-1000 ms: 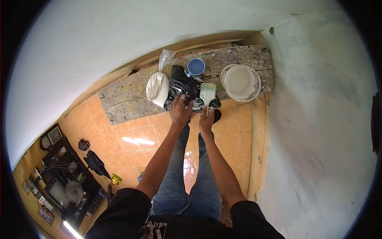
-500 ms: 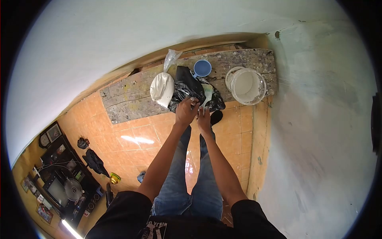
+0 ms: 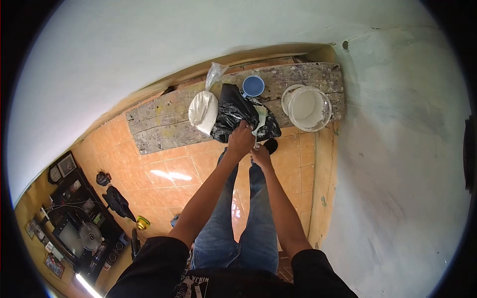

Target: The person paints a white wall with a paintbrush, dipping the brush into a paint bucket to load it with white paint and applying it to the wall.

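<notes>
So the pale, paint-crusted brush (image 3: pixel 259 125) lies against the right edge of the black bag (image 3: pixel 231 111) on the bench (image 3: pixel 159 124). My left hand (image 3: pixel 241 140) is fisted around its base. My right hand (image 3: pixel 261 157) is curled just below the bag, can't tell if it's gripping.

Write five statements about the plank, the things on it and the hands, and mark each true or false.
1. The blue cup stands on the paint-spattered plank. True.
2. The white bucket is at the plank's left end. False: it is at the right end, by the wall corner.
3. The white bag lies beside the black plastic bag. True.
4. The hands are spread far apart. False: the left hand and right hand are close together at the plank's near edge, by the black plastic bag.
5. The floor is grey concrete. False: it is laid with orange tiles.
</notes>
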Demonstrator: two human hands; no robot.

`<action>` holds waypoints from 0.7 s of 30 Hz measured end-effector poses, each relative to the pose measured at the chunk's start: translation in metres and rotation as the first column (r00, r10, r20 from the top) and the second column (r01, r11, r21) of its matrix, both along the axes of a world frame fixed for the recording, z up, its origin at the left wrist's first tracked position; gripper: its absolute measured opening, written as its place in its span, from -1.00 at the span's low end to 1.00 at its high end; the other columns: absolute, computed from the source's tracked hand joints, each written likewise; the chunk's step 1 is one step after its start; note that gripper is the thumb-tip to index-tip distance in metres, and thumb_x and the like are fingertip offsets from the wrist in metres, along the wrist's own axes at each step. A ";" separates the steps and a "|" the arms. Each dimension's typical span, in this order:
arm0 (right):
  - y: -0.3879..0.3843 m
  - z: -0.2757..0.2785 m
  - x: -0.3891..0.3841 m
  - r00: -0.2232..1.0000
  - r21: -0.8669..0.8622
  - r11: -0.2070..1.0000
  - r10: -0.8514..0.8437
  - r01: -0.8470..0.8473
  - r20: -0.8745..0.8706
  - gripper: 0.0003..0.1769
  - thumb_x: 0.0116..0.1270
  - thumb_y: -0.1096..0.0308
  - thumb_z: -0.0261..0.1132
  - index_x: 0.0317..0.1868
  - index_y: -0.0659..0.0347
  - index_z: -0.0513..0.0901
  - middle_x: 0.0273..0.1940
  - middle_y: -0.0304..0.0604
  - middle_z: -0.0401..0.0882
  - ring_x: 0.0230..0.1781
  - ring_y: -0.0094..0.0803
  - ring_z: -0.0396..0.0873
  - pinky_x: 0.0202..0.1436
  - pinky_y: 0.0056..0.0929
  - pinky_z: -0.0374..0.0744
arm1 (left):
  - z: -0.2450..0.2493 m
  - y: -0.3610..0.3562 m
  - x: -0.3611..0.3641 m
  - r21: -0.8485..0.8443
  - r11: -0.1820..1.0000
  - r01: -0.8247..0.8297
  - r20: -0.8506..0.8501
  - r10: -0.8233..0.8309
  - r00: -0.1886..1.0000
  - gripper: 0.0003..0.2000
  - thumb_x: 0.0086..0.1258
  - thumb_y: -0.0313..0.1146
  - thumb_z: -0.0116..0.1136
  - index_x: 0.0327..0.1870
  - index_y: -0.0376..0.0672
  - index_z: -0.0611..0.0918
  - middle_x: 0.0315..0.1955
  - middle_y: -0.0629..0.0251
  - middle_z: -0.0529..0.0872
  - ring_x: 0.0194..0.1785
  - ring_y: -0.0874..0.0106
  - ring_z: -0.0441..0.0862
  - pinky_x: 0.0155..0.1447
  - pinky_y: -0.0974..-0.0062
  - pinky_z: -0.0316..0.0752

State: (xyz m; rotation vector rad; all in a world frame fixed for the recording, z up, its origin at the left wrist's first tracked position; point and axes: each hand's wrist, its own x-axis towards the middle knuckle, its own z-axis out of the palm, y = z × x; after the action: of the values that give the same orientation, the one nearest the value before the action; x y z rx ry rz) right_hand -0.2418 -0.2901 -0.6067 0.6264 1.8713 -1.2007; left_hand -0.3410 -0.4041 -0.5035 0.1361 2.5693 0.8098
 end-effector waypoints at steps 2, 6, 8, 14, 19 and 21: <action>0.010 -0.017 0.004 0.999 -0.082 0.996 -0.040 0.042 0.030 -0.50 0.22 0.07 0.34 -0.03 0.35 0.55 -0.29 0.03 0.69 -0.37 -0.22 0.68 -0.35 -0.32 0.60 | 0.004 0.003 0.000 -0.007 1.000 0.003 -0.010 -0.003 1.000 -0.82 0.18 -0.46 0.11 -0.23 -0.35 0.61 -0.17 0.00 0.51 -0.20 -0.01 0.66 -0.16 0.07 0.60; 0.036 -0.024 -0.017 0.983 0.031 0.985 0.170 -0.172 0.075 -0.63 0.21 0.14 0.39 -0.14 0.27 0.61 -0.41 -0.17 0.66 -0.54 -0.50 0.54 -0.52 -0.54 0.51 | 0.001 0.006 0.003 -0.034 0.999 0.006 0.021 -0.005 1.000 -0.80 0.16 -0.45 0.14 -0.22 -0.35 0.61 -0.13 -0.04 0.49 -0.16 -0.05 0.65 -0.13 0.05 0.59; 0.056 -0.047 -0.019 0.975 0.162 0.962 0.218 -0.222 0.043 -0.60 0.24 0.08 0.36 -0.14 0.26 0.62 -0.38 -0.15 0.68 -0.49 -0.46 0.59 -0.50 -0.50 0.53 | 0.005 0.008 0.001 -0.026 1.000 0.017 0.044 -0.016 0.999 -0.79 0.15 -0.46 0.15 -0.21 -0.35 0.61 -0.12 -0.05 0.47 -0.14 -0.06 0.64 -0.12 0.04 0.59; 0.063 0.021 -0.060 0.991 0.532 0.847 0.069 0.002 -0.114 -0.35 0.35 -0.27 0.10 -0.16 0.26 0.65 -0.30 0.00 0.72 -0.29 0.01 0.69 -0.23 -0.08 0.62 | 0.005 0.009 0.006 -0.054 0.996 0.077 0.065 -0.074 0.995 -0.76 0.14 -0.48 0.15 -0.17 -0.35 0.61 -0.05 -0.06 0.43 -0.06 -0.05 0.61 -0.09 0.07 0.60; 0.072 0.016 -0.058 0.957 0.565 0.818 0.239 -0.107 -0.164 -0.29 0.41 -0.31 -0.03 -0.31 0.23 0.69 -0.31 0.09 0.69 -0.20 0.13 0.65 -0.12 0.03 0.58 | 0.004 0.010 0.007 -0.045 0.998 0.051 0.055 -0.048 0.997 -0.75 0.11 -0.48 0.16 -0.16 -0.35 0.61 -0.04 -0.06 0.43 -0.04 -0.04 0.60 -0.08 0.08 0.59; 0.075 0.021 -0.063 0.946 0.583 0.801 0.280 -0.138 -0.160 -0.28 0.41 -0.30 -0.03 -0.37 0.23 0.70 -0.33 0.10 0.69 -0.21 0.12 0.65 -0.13 0.03 0.59 | 0.004 0.010 0.007 -0.040 0.998 0.050 0.064 -0.047 0.997 -0.73 0.11 -0.47 0.17 -0.15 -0.35 0.61 -0.03 -0.05 0.43 -0.04 -0.03 0.60 -0.07 0.09 0.59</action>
State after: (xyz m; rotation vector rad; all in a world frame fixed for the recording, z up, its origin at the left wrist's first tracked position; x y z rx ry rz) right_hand -0.3052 -0.2156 -0.5852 0.5746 2.4623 -0.5754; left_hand -0.3342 -0.3940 -0.4995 0.1572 2.5119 0.7309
